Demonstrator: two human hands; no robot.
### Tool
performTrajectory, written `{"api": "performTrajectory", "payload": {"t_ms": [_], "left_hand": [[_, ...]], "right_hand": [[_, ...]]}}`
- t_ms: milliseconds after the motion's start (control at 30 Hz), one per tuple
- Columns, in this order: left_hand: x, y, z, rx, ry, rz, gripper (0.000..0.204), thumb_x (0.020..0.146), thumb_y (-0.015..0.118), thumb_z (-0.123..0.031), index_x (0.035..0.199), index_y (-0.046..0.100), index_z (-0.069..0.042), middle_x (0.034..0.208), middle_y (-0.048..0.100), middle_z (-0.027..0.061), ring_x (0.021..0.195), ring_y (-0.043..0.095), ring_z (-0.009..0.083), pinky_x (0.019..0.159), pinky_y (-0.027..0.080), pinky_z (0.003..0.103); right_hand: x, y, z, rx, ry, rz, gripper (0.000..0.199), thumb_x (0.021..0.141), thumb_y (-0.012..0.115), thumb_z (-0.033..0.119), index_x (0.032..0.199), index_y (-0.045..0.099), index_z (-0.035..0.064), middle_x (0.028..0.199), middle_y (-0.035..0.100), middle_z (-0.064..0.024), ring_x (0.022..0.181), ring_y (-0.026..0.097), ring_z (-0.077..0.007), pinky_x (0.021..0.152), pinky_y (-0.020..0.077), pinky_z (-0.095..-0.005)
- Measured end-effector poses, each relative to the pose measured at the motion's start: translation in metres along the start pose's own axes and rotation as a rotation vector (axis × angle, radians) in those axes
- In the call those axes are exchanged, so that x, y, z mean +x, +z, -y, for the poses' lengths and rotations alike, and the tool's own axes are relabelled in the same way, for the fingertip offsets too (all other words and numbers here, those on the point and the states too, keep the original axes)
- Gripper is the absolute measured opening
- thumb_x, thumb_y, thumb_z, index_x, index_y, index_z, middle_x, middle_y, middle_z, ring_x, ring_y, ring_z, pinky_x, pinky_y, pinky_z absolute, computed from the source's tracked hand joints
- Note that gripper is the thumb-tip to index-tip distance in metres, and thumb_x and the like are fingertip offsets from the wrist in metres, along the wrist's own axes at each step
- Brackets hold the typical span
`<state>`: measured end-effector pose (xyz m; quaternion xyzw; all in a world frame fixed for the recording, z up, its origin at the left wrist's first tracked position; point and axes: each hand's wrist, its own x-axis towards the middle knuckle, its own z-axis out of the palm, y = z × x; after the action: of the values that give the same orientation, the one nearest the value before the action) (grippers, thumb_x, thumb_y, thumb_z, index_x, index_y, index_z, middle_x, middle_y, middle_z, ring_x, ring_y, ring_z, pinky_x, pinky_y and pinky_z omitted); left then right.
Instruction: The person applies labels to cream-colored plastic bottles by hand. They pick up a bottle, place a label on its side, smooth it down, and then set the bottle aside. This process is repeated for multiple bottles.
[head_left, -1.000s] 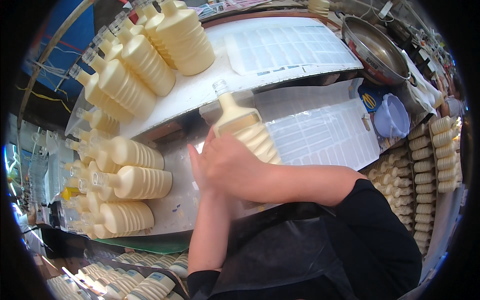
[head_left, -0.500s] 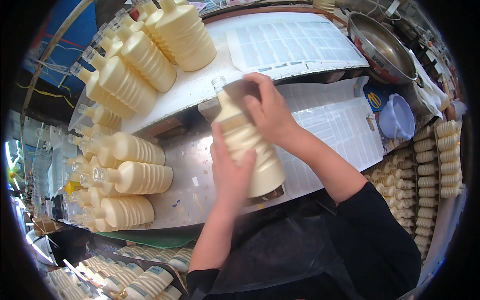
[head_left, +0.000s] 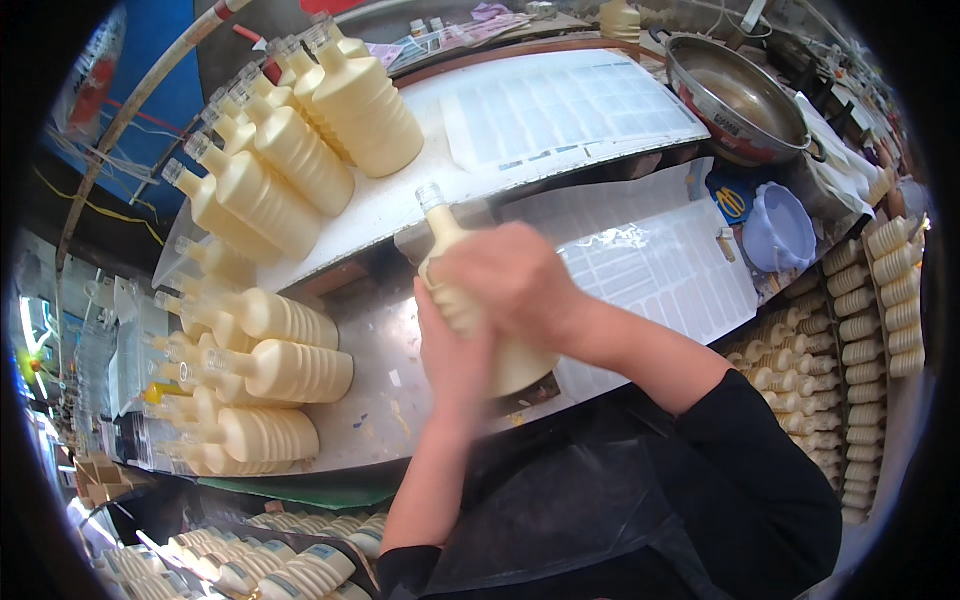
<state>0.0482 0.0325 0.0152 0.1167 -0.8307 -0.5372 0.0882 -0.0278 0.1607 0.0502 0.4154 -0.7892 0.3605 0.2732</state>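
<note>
A cream plastic bottle point(head_left: 525, 370) with ribbed sides and a clear threaded neck leans away from me over the near worktop. Around its lower left side wraps my left hand point(head_left: 455, 350), holding it. My right hand point(head_left: 515, 275), blurred by motion, lies curled across the bottle's shoulder and upper body. Its fingertips are hidden, and whatever may be in them cannot be made out. To the right of the bottle lies a translucent sheet of pale rectangular labels point(head_left: 660, 270).
Cream bottles point(head_left: 290, 150) stand on the raised white shelf point(head_left: 400, 205); others point(head_left: 300, 370) lie stacked at left. Another label sheet point(head_left: 550, 105) is on the shelf. A metal pan point(head_left: 740, 95) and a lilac bucket point(head_left: 778, 230) are at right. Racks of bottles point(head_left: 865, 350) flank me.
My right hand has come down from beside the bottle's neck onto its upper body. The brownish translucent piece seen by that hand is out of sight. The view has shifted slightly.
</note>
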Motion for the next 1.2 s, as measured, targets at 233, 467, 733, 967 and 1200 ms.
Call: {"api": "performTrajectory", "payload": {"t_ms": [233,467,733,967,1200], "left_hand": [[0.001,0.012,0.063,0.332,0.189,0.020,0.057,0.101,0.062,-0.029,0.146,0.040,-0.003,0.137,0.054,0.0115,0.129,0.054,0.0235,0.105,0.044,0.037],[-0.003,0.013,0.015,-0.063,0.093,-0.103,0.077,0.095,0.067,-0.033,0.158,0.030,-0.008,0.149,0.047,0.0192,0.135,0.051,0.0354,0.111,0.042,0.042],[-0.002,0.007,0.009,-0.061,0.075,-0.009,0.091,0.087,0.066,-0.023,0.164,0.020,-0.006,0.158,0.039,0.0266,0.142,0.045,0.0404,0.117,0.036,0.044],[0.000,0.007,0.015,-0.145,0.071,0.002,0.090,0.091,0.064,-0.021,0.164,0.015,-0.001,0.160,0.036,0.0254,0.143,0.043,0.0348,0.119,0.032,0.040],[-0.001,0.008,0.010,-0.304,-0.051,0.034,0.089,0.091,0.063,-0.017,0.163,0.014,0.001,0.158,0.037,0.0231,0.143,0.042,0.0325,0.120,0.030,0.040]], "right_hand": [[0.025,0.025,0.044,-0.251,-0.268,0.292,0.007,0.073,0.070,0.018,0.074,0.070,0.0114,0.074,0.070,-0.0040,0.075,0.070,-0.0221,0.063,0.0498,-0.0351],[0.024,0.012,0.014,-0.112,0.111,0.226,0.020,0.079,0.070,0.014,0.096,0.067,0.0043,0.083,0.070,-0.0147,0.082,0.073,-0.0310,0.072,0.0559,-0.0423],[-0.031,-0.001,-0.036,0.146,0.665,-0.154,0.027,0.095,0.065,0.024,0.115,0.071,0.0084,0.092,0.074,-0.0176,0.083,0.070,-0.0386,0.075,0.0558,-0.0457],[-0.033,-0.013,-0.049,0.305,0.794,-0.176,0.029,0.096,0.068,0.018,0.122,0.070,0.0047,0.104,0.076,-0.0134,0.090,0.073,-0.0236,0.080,0.0561,-0.0344],[-0.062,-0.009,-0.076,0.313,0.736,-0.161,0.024,0.096,0.061,0.010,0.118,0.069,0.0027,0.115,0.070,-0.0134,0.106,0.066,-0.0268,0.094,0.0522,-0.0380]]}}
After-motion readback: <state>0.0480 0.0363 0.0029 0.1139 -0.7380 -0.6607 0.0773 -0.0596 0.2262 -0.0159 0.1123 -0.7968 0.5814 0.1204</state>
